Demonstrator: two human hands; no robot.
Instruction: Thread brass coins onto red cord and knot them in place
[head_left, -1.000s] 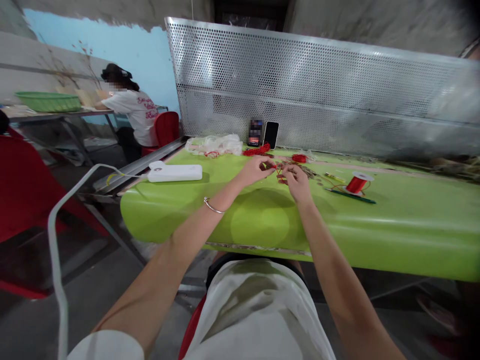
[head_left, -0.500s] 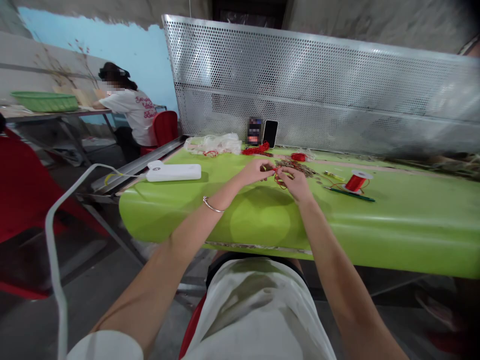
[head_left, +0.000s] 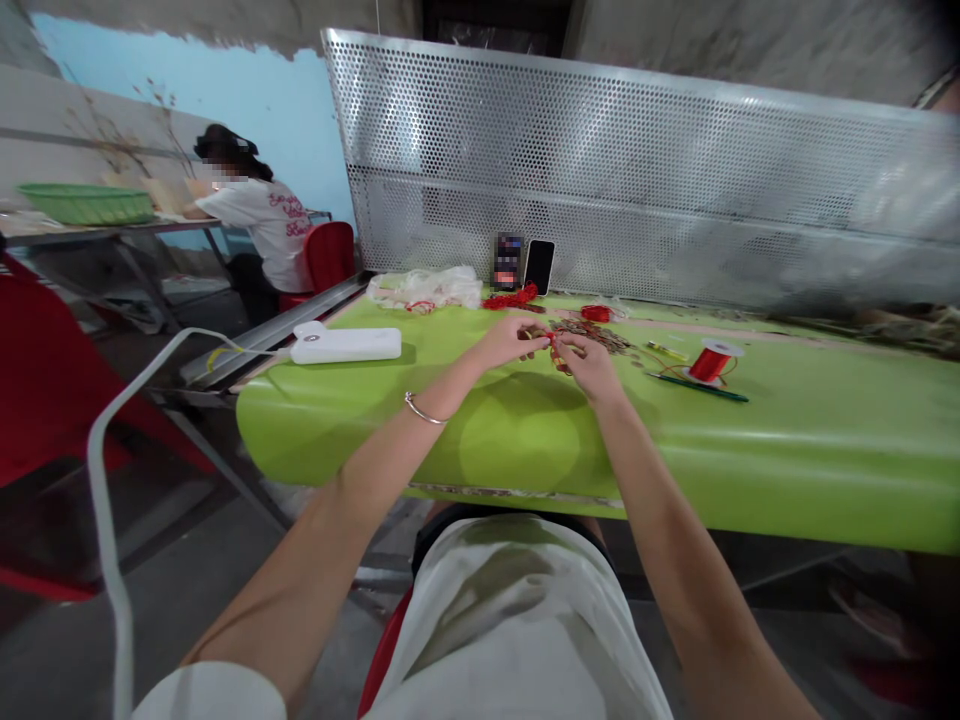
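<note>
My left hand (head_left: 517, 341) and my right hand (head_left: 588, 362) meet above the green table (head_left: 420, 420), fingertips almost touching. Between them is a small piece of red cord (head_left: 553, 338), pinched by both hands; its finer shape is too small to make out. The fingers of each hand are closed on it. Just behind the hands lies a pile of brown, coin-like pieces (head_left: 600, 338). A spool of red thread (head_left: 709, 362) stands to the right of my right hand, with a dark green pen-like stick (head_left: 701, 387) lying before it.
A white power strip (head_left: 346, 345) with its cable lies left. Behind are a clear plastic bag (head_left: 442, 288), red cord bundles (head_left: 514, 298), and a phone (head_left: 539, 267) leaning against a perforated metal panel (head_left: 637, 180). A co-worker (head_left: 262, 215) sits at another table, far left.
The fingers of both hands have shifted slightly around the red cord. The loop hanging under my right hand has drawn in closer to the fingers. Everything else stays put.
</note>
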